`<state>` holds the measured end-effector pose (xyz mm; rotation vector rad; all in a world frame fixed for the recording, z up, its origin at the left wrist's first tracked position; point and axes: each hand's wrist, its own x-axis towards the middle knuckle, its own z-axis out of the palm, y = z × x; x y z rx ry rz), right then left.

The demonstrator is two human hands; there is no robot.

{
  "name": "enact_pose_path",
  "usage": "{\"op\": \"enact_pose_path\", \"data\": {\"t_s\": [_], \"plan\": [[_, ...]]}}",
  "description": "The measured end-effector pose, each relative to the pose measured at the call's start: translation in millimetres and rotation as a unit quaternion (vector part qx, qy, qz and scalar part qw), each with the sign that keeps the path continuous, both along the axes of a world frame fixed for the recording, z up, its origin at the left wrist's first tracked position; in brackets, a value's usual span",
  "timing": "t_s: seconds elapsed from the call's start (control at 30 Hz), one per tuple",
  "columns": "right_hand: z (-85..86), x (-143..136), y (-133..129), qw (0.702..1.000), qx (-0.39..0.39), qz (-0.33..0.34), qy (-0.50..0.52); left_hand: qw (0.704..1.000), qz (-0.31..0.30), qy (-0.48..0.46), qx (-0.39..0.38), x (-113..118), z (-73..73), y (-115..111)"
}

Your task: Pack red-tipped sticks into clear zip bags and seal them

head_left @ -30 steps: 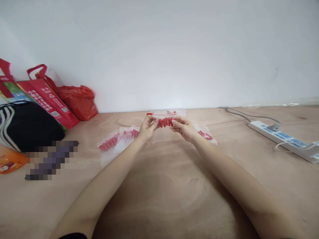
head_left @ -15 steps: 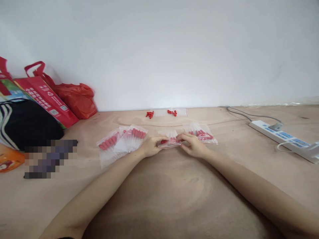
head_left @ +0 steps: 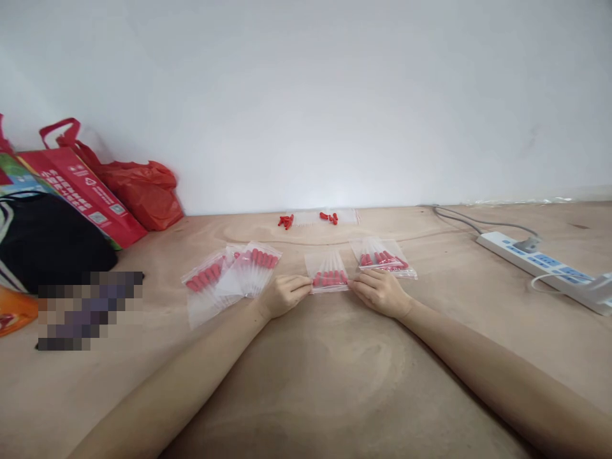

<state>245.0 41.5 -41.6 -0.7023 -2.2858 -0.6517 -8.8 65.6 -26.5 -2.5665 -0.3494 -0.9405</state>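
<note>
A small clear zip-lock bag point(head_left: 326, 260) lies on the table in front of me, with several red-bulbed droppers point(head_left: 329, 278) fanned inside, bulbs toward its near edge. My left hand point(head_left: 285, 294) is closed, thumb and fingers pinching the bag's near left corner. At the near right corner, my right hand point(head_left: 380, 293) pinches the same edge, its fingers closed. Just beyond my right hand sits a stack of filled bags point(head_left: 382, 252). Left of my left hand, more filled bags point(head_left: 220, 277) overlap, their red bulbs pointing away from me.
Loose red rubber bulbs point(head_left: 285, 221) and a flat bag point(head_left: 306, 217) holding thin clear tubes lie near the wall. A white power strip point(head_left: 545, 268) with cords stands right. Red bags point(head_left: 138, 191), a black drawstring bag point(head_left: 52, 242) and a blurred-out item point(head_left: 90, 311) are left.
The bag's near edge now lies flatter and its bulbs show more fully. My hands have moved apart to its two near corners, slightly toward me. The view has shifted a little.
</note>
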Motion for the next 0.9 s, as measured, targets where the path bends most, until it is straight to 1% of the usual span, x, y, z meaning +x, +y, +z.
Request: {"op": "enact_pose_path", "data": {"t_s": [0.23, 0.3, 0.4, 0.5, 0.63, 0.77, 0.9], "plan": [[-0.1, 0.7, 0.7, 0.999, -0.022, -0.027, -0.027, 1.0, 0.013, 0.011, -0.023, -4.6, -2.9, 8.6], [0.7, -0.1, 0.7, 0.999, -0.02, -0.025, -0.032, 1.0, 0.016, 0.017, -0.014, -4.2, -2.3, 8.0], [1.6, -1.5, 1.4, 0.999, -0.008, -0.015, -0.034, 1.0, 0.003, 0.025, 0.0, -3.7, -0.9, 6.7], [1.6, -2.6, 2.7, 0.999, -0.001, -0.009, -0.039, 1.0, -0.003, 0.023, -0.011, -4.2, -1.0, 6.8], [0.9, -3.6, 3.8, 0.999, 0.003, -0.005, -0.035, 0.999, 0.007, 0.022, -0.038, -5.4, -3.2, 8.6], [1.1, -4.8, 3.3, 1.0, 0.009, 0.0, -0.025, 0.999, 0.016, 0.03, -0.032, -6.3, -4.9, 10.6], [2.6, -6.3, 2.1, 0.999, 0.014, -0.013, -0.027, 0.999, 0.029, 0.02, -0.032, -4.8, -3.9, 9.6]]}}
